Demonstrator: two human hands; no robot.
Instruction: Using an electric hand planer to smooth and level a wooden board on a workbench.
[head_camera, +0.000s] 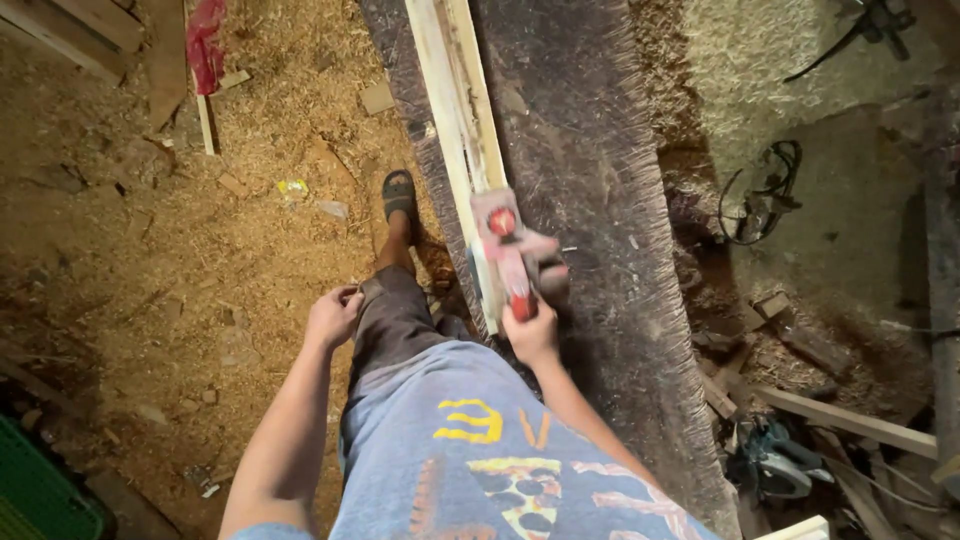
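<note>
Two hands in view. Right hand (530, 335) has its fingers clenched round the red handle of an electric planer (508, 262), which sits on the near end of a pale wood strip (455, 90). Left hand (333, 315) rests on the thigh, fingers curled on the trouser cloth, holding no tool.

The strip lies lengthwise on a long dark plank (590, 200) serving as the bench and runs away from the planer to the top of the frame. The planer is blurred; I read that as motion, not certain.

Progress, my judgement: planer is at the near end, so nearly the whole strip lies ahead of it. Can't tell how much is already planed.

Further out: sandalled foot (400, 195) on a sawdust-covered floor (200, 230), circular saw (775, 460) lower right, coiled cable (765, 195).
</note>
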